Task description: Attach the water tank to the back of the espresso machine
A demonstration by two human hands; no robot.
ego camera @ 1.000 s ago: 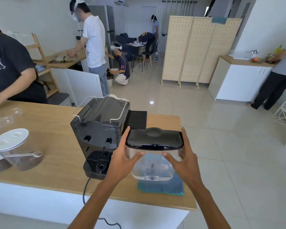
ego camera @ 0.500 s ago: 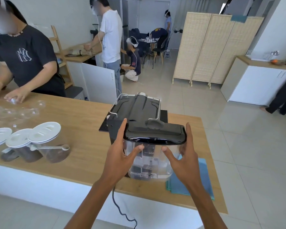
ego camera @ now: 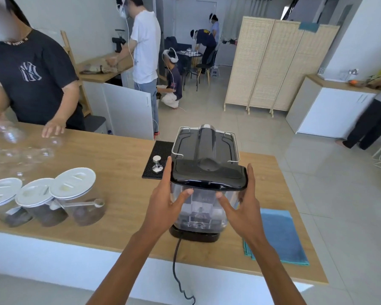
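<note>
Clear plastic tank (ego camera: 201, 208), likely light, stiff, slippery: left hand (ego camera: 165, 208) and right hand (ego camera: 242, 211) clasp its sides against the machine (ego camera: 206, 148); hold there.

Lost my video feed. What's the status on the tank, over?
Left hand and right hand both gripping the water tank. Tank upright against the back of the espresso machine, over its base. Nothing blocking; power cord hangs clear below.

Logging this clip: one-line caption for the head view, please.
Both hands, left hand and right hand, hold the clear water tank against the back of the espresso machine.
</note>
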